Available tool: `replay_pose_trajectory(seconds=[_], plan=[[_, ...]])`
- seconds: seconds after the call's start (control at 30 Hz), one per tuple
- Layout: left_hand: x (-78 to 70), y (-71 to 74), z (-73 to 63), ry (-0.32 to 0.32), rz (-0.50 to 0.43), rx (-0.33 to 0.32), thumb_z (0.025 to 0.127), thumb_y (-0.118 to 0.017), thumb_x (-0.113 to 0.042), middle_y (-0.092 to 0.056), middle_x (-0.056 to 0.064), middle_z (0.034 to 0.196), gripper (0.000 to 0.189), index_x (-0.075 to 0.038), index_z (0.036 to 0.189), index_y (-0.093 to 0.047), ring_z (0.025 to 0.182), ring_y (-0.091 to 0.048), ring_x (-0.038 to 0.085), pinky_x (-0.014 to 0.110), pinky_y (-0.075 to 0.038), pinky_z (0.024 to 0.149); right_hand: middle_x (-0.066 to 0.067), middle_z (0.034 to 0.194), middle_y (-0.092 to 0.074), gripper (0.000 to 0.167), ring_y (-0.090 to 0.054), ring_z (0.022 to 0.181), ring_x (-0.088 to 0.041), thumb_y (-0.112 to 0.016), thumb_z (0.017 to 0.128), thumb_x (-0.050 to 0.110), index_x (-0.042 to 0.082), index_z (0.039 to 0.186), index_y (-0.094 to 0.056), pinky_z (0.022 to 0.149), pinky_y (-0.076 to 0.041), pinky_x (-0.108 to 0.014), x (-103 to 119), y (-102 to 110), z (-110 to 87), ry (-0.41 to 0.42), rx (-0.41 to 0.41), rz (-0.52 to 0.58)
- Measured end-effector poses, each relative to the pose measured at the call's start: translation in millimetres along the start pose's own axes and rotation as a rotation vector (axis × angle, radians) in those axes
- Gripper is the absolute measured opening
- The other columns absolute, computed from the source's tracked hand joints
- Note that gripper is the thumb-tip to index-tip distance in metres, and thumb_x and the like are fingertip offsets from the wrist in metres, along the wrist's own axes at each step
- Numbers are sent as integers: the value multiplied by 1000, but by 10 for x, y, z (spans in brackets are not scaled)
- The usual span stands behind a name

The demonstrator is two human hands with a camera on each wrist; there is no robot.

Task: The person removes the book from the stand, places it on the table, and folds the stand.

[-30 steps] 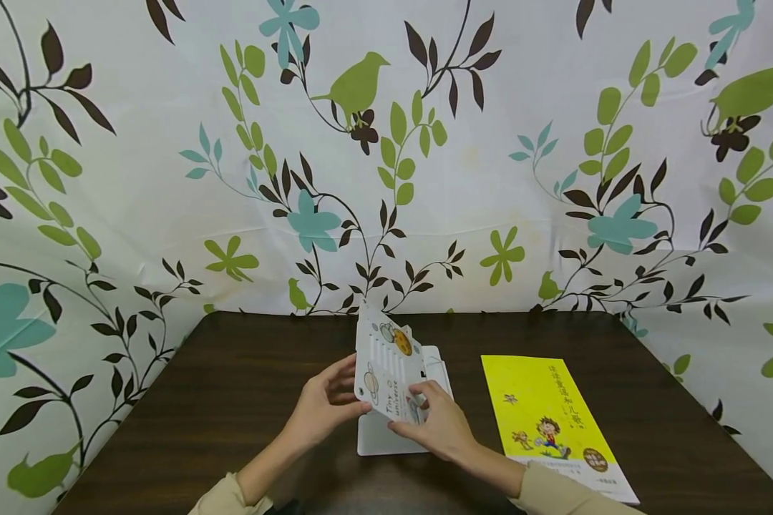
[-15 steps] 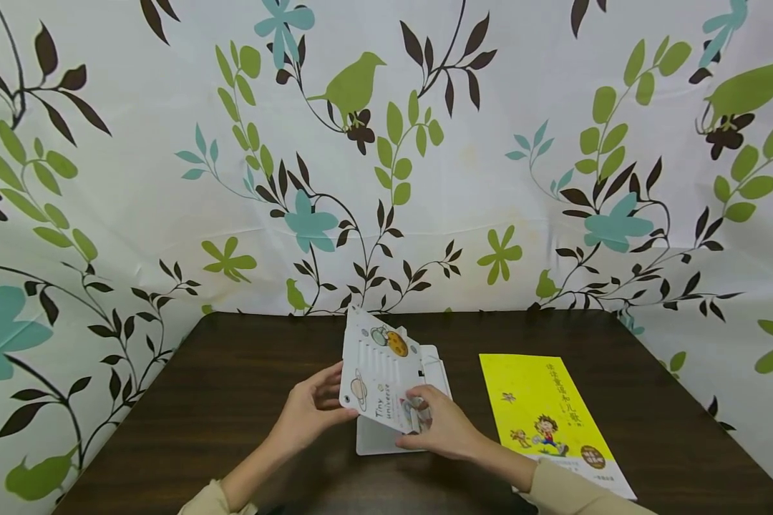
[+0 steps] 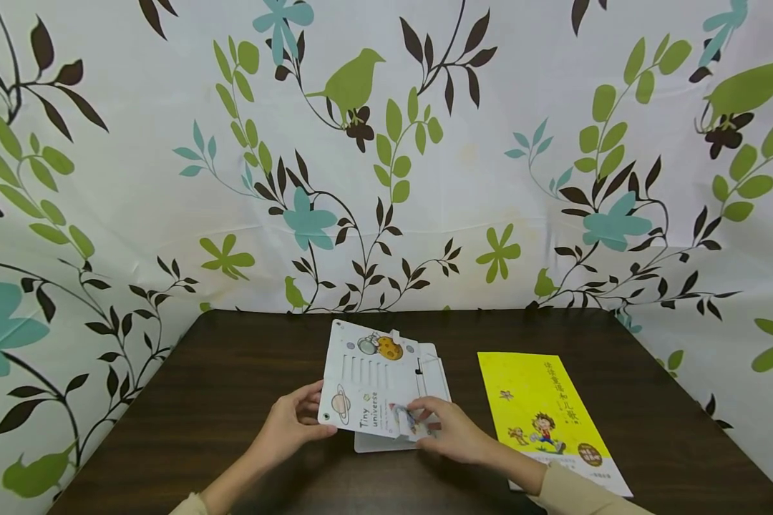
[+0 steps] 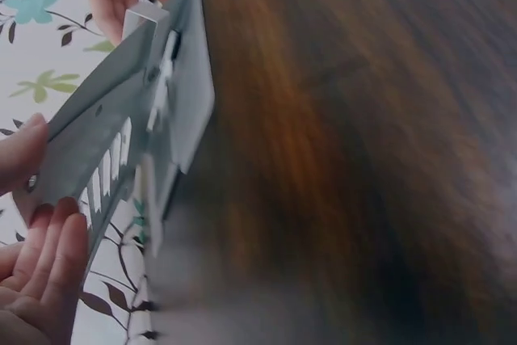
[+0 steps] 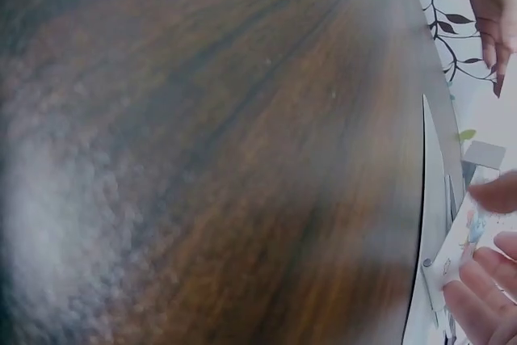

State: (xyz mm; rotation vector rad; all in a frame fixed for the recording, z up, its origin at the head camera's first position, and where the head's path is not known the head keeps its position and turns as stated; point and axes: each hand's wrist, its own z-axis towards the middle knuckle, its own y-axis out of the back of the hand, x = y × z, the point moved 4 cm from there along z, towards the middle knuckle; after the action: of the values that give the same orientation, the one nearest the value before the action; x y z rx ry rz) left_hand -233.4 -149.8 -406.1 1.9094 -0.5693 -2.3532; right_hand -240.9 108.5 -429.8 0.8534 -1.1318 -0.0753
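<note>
A white folding book stand [image 3: 376, 375], printed with a planet, an astronaut and "Tiny universe", is at the table's middle. Its slotted front panel is tilted up off the flat white base [image 3: 383, 444]. My left hand [image 3: 290, 423] grips the panel's left edge near the lower corner. In the left wrist view, the thumb and fingers [image 4: 56, 260] lie on opposite sides of that panel [image 4: 105, 111]. My right hand [image 3: 454, 433] holds the panel's lower right part, where a small ledge piece [image 5: 485, 153] sticks out. Its fingers partly hide the print there.
A yellow book [image 3: 528, 400] with a cartoon child on its cover lies flat to the right, close to my right forearm. The dark wooden table [image 3: 251, 350] ends at the back against a leaf-and-bird patterned cloth [image 3: 438, 164].
The panel has swung left and down, now facing up more. My left hand has moved left and slightly lower with its edge. My right hand has shifted slightly right, staying at the lower right part.
</note>
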Motion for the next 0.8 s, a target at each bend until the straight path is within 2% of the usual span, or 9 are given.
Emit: replay_pose_trajectory(seconds=[0.13,0.3,0.57,0.8], plan=[[105,33,-36,28,71,22,62,-80,-2,-61,13,93,74,16,123,-43,84,-60,21,24,-51,66,-12,105,-59,39,-55,88,-23,-69,72,-3,-2,110,-57,74,-52,-26,7,-15,10,9,1,-28],[213,57,-69,56,162,42,61,-81,-7,-62,7,89,72,14,120,-47,80,-60,18,21,-46,60,-12,101,-60,38,-55,85,-21,-72,70,-3,-3,106,-59,72,-52,-25,26,-34,24,31,-12,-102],[345,51,-53,65,201,47,59,-82,-6,-61,6,85,70,15,117,-50,79,-60,19,20,-47,60,-8,98,-61,39,-54,82,-15,-74,69,0,0,106,-62,72,-51,-23,-20,-45,67,-24,-14,-148],[407,36,-66,62,201,58,59,-82,-5,-61,6,84,69,17,116,-50,78,-60,19,20,-48,60,-8,97,-61,38,-54,80,-15,-75,68,2,0,105,-62,71,-52,-25,-1,-45,74,-32,-11,-166]])
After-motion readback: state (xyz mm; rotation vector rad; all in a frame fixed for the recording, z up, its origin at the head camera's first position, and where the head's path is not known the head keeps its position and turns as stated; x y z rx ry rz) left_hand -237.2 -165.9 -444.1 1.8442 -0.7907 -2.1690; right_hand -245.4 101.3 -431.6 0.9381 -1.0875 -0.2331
